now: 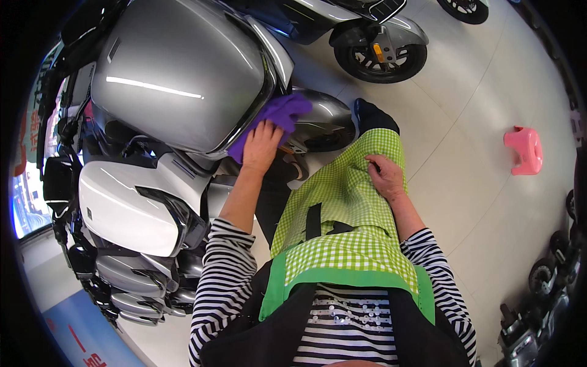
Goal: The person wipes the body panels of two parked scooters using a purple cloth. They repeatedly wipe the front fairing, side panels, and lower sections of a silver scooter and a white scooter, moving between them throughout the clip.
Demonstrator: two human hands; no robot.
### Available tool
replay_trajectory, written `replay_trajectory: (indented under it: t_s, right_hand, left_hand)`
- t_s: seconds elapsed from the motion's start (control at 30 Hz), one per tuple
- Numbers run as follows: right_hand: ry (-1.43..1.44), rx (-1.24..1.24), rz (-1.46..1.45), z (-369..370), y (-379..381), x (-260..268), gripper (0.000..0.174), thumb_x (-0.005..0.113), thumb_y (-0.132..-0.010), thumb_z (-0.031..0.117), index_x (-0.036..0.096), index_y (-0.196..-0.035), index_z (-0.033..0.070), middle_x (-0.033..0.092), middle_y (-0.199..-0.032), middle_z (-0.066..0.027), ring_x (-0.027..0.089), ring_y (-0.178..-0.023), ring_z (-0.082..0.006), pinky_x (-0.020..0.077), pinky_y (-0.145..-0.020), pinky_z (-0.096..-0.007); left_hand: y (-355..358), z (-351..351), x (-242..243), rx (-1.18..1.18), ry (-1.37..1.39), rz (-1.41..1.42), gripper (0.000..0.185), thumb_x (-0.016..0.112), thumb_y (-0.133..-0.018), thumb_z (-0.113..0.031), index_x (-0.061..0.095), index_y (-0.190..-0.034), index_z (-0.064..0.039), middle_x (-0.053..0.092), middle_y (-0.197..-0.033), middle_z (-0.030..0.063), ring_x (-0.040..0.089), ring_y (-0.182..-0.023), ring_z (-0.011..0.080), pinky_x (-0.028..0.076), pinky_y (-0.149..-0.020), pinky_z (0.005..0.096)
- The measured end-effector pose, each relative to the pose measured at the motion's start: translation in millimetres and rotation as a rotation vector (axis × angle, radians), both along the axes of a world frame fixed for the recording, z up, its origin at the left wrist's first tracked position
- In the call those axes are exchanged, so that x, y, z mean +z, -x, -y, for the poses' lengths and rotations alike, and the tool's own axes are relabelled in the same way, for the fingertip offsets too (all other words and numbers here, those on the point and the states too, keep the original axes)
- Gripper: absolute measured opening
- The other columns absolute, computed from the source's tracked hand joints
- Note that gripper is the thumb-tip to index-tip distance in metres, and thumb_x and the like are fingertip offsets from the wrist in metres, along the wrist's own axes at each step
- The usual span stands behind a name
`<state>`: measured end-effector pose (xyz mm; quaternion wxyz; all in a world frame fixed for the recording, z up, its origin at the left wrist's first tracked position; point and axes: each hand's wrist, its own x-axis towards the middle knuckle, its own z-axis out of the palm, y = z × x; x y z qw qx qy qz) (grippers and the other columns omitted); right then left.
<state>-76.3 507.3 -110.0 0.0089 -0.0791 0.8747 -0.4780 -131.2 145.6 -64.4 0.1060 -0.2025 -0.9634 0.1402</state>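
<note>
My left hand (262, 146) presses a purple cloth (290, 111) against the edge of a large silver-grey scooter front panel (183, 69), its fingers spread over the fabric. The cloth drapes over the panel's dark trim and hangs above the scooter's front fender (325, 112). Over my thigh, my right hand (386, 176) rests by a green checked apron (344, 183) with its fingers curled; whether it pinches the apron fabric cannot be told.
A white scooter front (128, 202) and several silver ones stand in a row at the left. Another scooter's front wheel (380, 59) is at the top. On the tiled floor at the right stands a pink plastic stool (525, 150); more scooters line the lower right.
</note>
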Motion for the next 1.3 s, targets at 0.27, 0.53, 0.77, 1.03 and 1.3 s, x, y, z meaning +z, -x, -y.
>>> replay_trajectory:
  t_s: [0.27,0.53,0.77,1.03,1.3]
  right_hand:
    - [-0.033,0.055,0.007,-1.6,-3.1,-9.2,0.019,0.063,-0.089,0.013,0.069,-0.107,0.011,0.070,-0.094,-0.0103,0.068,-0.084,-0.0270,0.0533,-0.074,-0.0339]
    - [0.003,0.061,0.026,-10.2,-4.5,-32.0,0.019,0.064,-0.090,0.011,0.070,-0.108,0.009,0.070,-0.095,-0.0086,0.068,-0.085,-0.0215,0.0528,-0.078,-0.0313]
    - [-0.075,0.080,0.101,-14.4,1.0,-37.1,0.020,0.064,-0.092,0.012,0.069,-0.111,0.008,0.071,-0.099,-0.0069,0.068,-0.088,-0.0184,0.0527,-0.079,-0.0290]
    - [-0.160,0.164,0.059,-3.5,6.0,-28.4,0.021,0.064,-0.091,0.015,0.069,-0.111,0.012,0.071,-0.094,-0.0062,0.068,-0.084,-0.0211,0.0531,-0.076,-0.0324]
    - [-0.204,0.146,0.040,-5.4,4.8,-28.0,0.020,0.064,-0.090,0.016,0.070,-0.109,0.012,0.071,-0.093,-0.0058,0.068,-0.083,-0.0214,0.0529,-0.075,-0.0326]
  left_hand:
    - [-53.0,56.4,-8.0,0.062,-0.050,-0.043,0.028,0.057,-0.083,-0.016,0.061,-0.111,-0.018,0.059,-0.125,0.0030,0.052,-0.123,0.0235,0.041,-0.097,0.0500]
    - [-93.1,114.1,-15.6,0.150,-0.071,-0.106,0.029,0.058,-0.080,-0.016,0.066,-0.108,-0.014,0.061,-0.120,0.0053,0.050,-0.124,0.0294,0.039,-0.100,0.0519]
    - [-94.5,154.7,60.9,0.577,-0.810,-0.760,0.039,0.047,-0.085,0.007,0.061,-0.119,-0.005,0.062,-0.119,0.0190,0.055,-0.117,0.0407,0.043,-0.103,0.0434]
    - [1.6,200.9,99.2,0.671,-1.211,-0.502,0.062,0.057,-0.084,0.000,0.047,-0.143,-0.014,0.057,-0.135,0.0218,0.055,-0.121,0.0400,0.043,-0.104,0.0394]
    - [-32.1,125.6,26.4,0.903,-0.805,-0.511,0.071,0.058,-0.078,0.006,0.045,-0.145,-0.015,0.042,-0.146,0.0259,0.047,-0.118,0.0482,0.041,-0.106,0.0481]
